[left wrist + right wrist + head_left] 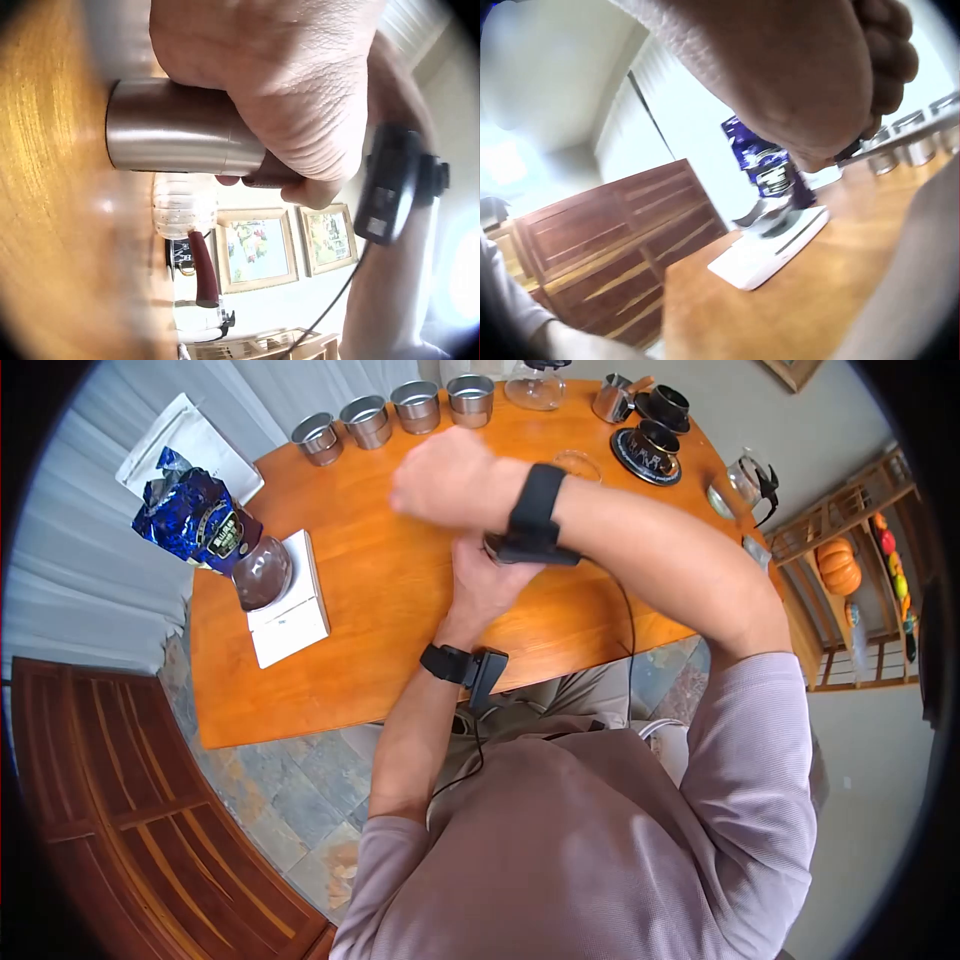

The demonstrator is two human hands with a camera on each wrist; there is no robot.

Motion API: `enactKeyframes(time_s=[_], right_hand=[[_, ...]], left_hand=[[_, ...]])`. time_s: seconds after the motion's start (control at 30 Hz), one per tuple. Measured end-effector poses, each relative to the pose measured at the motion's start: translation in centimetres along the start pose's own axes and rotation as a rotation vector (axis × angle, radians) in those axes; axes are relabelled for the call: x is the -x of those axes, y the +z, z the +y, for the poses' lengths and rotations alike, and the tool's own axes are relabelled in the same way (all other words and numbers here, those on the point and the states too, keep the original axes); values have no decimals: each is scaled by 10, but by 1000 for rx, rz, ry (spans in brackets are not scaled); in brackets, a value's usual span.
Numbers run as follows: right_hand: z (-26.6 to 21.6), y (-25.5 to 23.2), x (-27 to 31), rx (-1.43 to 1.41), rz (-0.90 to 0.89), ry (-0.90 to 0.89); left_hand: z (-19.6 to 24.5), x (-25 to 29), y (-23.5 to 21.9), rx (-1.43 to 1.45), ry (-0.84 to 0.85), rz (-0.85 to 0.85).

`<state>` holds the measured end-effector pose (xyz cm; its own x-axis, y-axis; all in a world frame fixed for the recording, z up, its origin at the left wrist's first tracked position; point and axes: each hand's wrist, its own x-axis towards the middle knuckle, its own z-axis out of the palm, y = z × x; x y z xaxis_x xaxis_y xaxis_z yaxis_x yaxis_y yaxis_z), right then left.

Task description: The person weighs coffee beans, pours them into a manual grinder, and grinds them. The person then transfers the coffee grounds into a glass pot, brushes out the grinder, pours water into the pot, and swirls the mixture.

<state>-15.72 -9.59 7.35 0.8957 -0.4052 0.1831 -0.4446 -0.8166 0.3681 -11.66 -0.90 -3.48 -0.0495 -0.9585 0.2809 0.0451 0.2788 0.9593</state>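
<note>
My left hand grips a brushed-steel hand coffee grinder around its upper part, near a brown band. The grinder stands upright, its base close over the wooden table; in the head view my arms mostly hide it. Above it, my right hand has its fingers curled around the crank handle. Only a dark bit of the crank shows beside the fingers in the right wrist view. Beyond the grinder, a ribbed clear glass vessel stands near a brown handle.
To the left, a white scale bears a shiny rounded dish, beside a blue bag and a white bag. Several steel cups line the back edge. Dark cups, a saucer and glass pots stand back right.
</note>
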Motion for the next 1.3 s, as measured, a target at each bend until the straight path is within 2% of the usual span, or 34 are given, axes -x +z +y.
enactKeyframes(time_s=[0.07,0.13,0.2,0.27,0.33,0.4,0.47,0.53,0.6,0.63,0.7,0.8,0.97,1.03,1.1,1.17,1.27,1.3], right_hand=[[20,-9,15,-7,-114,171],[44,1,46,91,-157,229],[56,-9,91,20,-268,413],[40,-28,143,-36,-112,324],[5,-30,187,238,259,111],[-53,-66,179,-217,-56,362],[-81,-61,170,-261,-28,332],[-83,-58,141,-229,-35,256],[-80,-51,106,-64,91,145],[-78,-45,92,-62,112,147],[-75,-30,66,-218,264,95],[-59,-21,35,-206,415,77],[-34,-7,18,-184,429,105],[-26,-10,17,-205,259,192],[-7,-4,18,-235,213,253],[13,-3,25,-360,118,327],[37,7,51,-239,116,428],[41,6,63,-269,104,491]], left_hand=[[3,-2,3,-43,93,64],[14,-1,4,-127,186,95],[11,-1,-2,-83,112,140],[9,-8,-7,-30,43,191],[11,-14,-9,-117,194,198],[13,-14,-3,-133,155,175],[12,-13,7,-104,189,102],[9,-14,8,-80,76,175],[18,-14,1,-43,-11,95],[23,-11,3,-60,1,94],[31,-7,10,-317,0,180],[26,-8,9,-363,122,150],[3,-10,1,-378,379,121],[-5,-11,-3,-378,467,115],[-1,-9,-7,-374,508,105],[11,-6,-10,-196,69,-55],[25,-5,-10,-209,5,-67],[21,-5,-10,-153,62,-27]])
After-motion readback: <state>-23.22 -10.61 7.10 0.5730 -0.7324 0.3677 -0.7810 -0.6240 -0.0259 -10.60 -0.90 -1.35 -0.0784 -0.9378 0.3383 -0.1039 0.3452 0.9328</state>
